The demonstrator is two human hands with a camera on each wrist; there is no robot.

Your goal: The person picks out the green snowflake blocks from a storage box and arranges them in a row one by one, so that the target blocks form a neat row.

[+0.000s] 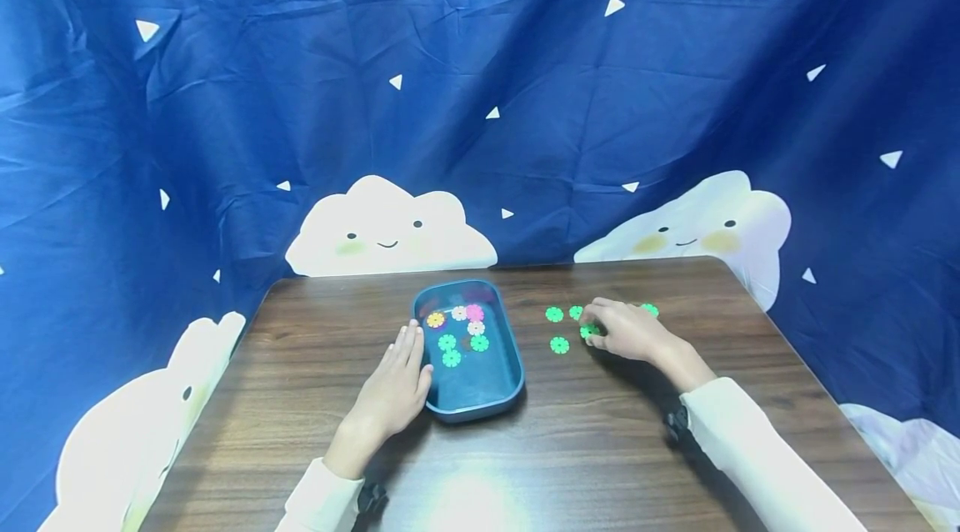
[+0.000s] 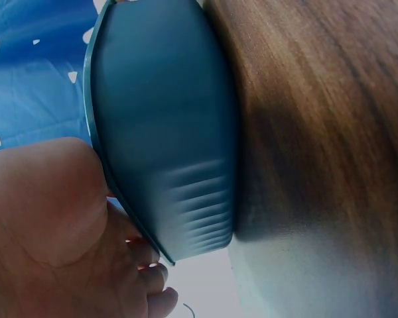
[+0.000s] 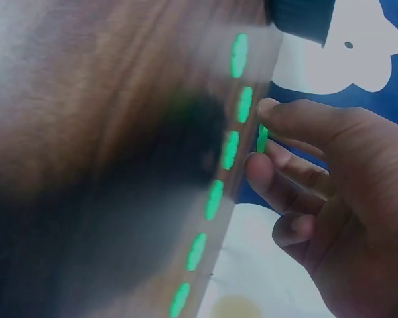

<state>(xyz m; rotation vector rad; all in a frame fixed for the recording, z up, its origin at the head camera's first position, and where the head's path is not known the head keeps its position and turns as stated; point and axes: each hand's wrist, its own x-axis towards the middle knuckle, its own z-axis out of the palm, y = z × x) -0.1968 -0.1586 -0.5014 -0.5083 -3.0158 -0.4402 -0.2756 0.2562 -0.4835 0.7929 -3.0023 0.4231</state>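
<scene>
My right hand is above the table's right half. In the right wrist view its thumb and fingertips pinch a green toothed disc, held edge-on just off the wood. More green discs lie on the table around that hand, some partly hidden by it. On the left, my left hand rests its straight fingers along the near-left rim of a dark teal tray. Inside the tray lie several discs: green ones, an orange one, a magenta one and pale pink ones.
Both the tray and the loose discs are on a brown wooden table. A blue curtain with white clouds and triangles hangs behind the table's far edge and beside it. Bright glare lies on the near edge of the wood.
</scene>
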